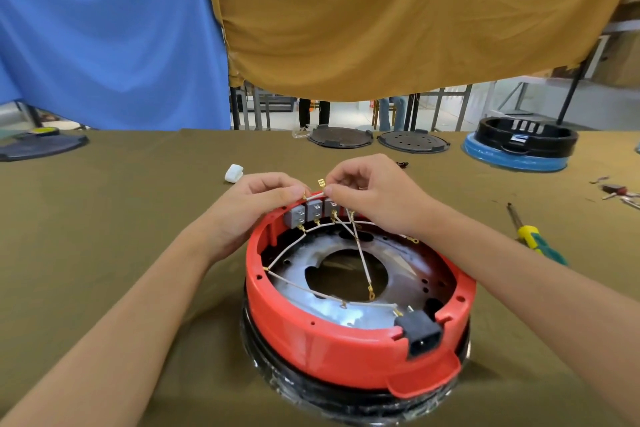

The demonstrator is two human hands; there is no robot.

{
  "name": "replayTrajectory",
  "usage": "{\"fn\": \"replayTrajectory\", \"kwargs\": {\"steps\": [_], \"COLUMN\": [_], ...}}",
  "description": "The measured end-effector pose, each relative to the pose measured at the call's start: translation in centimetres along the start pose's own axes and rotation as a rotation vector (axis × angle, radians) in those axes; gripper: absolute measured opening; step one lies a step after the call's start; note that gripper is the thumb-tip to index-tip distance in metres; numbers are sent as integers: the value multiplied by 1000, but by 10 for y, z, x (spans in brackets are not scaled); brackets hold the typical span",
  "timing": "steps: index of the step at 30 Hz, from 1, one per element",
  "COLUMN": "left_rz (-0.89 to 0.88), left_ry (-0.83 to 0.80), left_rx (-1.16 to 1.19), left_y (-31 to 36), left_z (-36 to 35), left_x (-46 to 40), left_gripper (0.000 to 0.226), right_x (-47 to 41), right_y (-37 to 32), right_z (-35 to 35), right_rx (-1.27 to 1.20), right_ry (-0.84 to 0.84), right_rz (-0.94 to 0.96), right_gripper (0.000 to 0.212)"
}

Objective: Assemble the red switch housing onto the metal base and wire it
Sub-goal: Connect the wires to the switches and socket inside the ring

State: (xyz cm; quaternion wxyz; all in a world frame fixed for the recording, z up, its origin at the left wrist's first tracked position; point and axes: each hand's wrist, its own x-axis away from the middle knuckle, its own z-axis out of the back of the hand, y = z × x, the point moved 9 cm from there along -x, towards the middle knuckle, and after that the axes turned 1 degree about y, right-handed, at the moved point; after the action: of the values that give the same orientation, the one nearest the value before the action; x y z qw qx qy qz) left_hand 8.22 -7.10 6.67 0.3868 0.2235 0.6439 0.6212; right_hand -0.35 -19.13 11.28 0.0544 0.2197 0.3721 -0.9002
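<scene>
Olive-brown cloth covers the table [104, 218], with blue and mustard sheets hung behind it. Going left to right, the left hand [256, 204] curls over the far rim of the red housing [346, 350], its fingertips pinching a white wire [316, 196] just above three grey switches [313, 211] set in that rim. The right hand [374, 198] meets it there, thumb and forefinger pinched on the same wire just below a brass connector [321, 182] that stands clear and points up. Both hands are closed on the wire, close together. The housing sits at the table's near middle, seated on the metal base [311, 291], whose plate shows through the open ring; more white wires cross inside. It lies flat with its open side up, its black power socket [420, 333] facing toward the person and the switches on the far side, so its long axis seems to run near to far. A screwdriver [533, 236] lies well to the right. As a judgement, the risks are pushing the connector onto the wrong switch tab, bending a tab by pressing crookedly, or tugging the crossed wires off their terminals.
</scene>
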Motion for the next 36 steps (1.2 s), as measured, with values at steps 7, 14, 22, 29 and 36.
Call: {"fn": "replayTrajectory", "kwargs": {"steps": [7, 14, 22, 29, 36], "left_rz": [44, 84, 77, 50, 62], "left_ry": [58, 51, -46, -115, -129], "left_rx": [-29, -29, -30, -14, -2], "left_y": [-3, -6, -3, -2, -3], "left_z": [2, 2, -9, -15, -14], "left_x": [0, -1, 1, 2, 1], "left_gripper": [44, 27, 21, 22, 20], "right_x": [2, 2, 6, 11, 9], "right_y": [-6, -17, -27, -41, -35], "right_z": [-1, -2, -4, -12, -13], "right_rx": [46, 203, 286, 371, 360], "right_ry": [7, 30, 24, -29, -51], "right_rz": [74, 160, 218, 339, 302], "right_gripper": [24, 16, 17, 13, 9]}}
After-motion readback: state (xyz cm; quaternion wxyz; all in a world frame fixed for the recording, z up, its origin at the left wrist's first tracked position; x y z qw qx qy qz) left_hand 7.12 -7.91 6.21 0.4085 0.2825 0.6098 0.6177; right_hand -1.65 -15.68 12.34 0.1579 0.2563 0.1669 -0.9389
